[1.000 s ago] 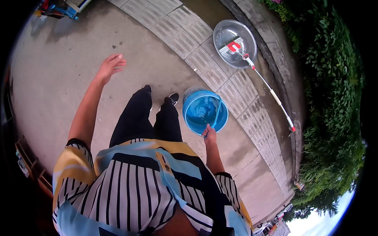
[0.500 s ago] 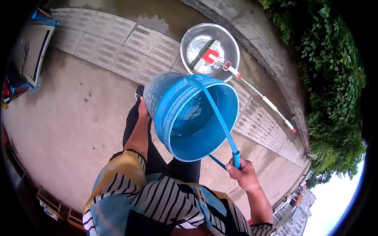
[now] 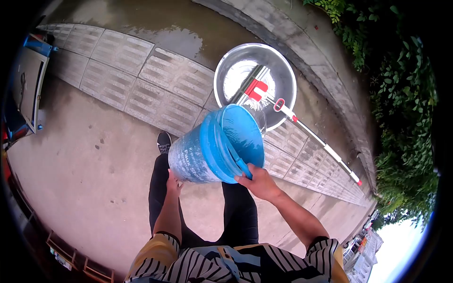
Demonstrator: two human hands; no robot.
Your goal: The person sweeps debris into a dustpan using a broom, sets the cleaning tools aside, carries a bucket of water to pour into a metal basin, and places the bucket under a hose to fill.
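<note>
A blue plastic bucket (image 3: 191, 153) with worn white lettering is tipped on its side in front of me, its mouth toward the metal basin (image 3: 288, 75). My left hand (image 3: 174, 183) grips the bucket's bottom edge, fingers partly hidden beneath it. My right hand (image 3: 258, 183) is closed round the bucket's handle at the near side of the rim. Clear water (image 3: 258, 113) runs over the far lip into the basin. Lying across the basin is a squeeze mop (image 3: 257, 89) with a red and white head and a long pole reaching out to the right.
Grooved paving slabs (image 3: 118, 70) run beneath the basin, with wet ground (image 3: 174, 42) and a concrete kerb (image 3: 302, 56) beyond. Leafy bushes (image 3: 406, 108) grow on the right. A blue-framed cart or vehicle (image 3: 30, 85) stands at left.
The bucket has tipped further and turned its mouth away from me toward the basin, and water now pours out. My right hand has moved left and up, close against the rim.
</note>
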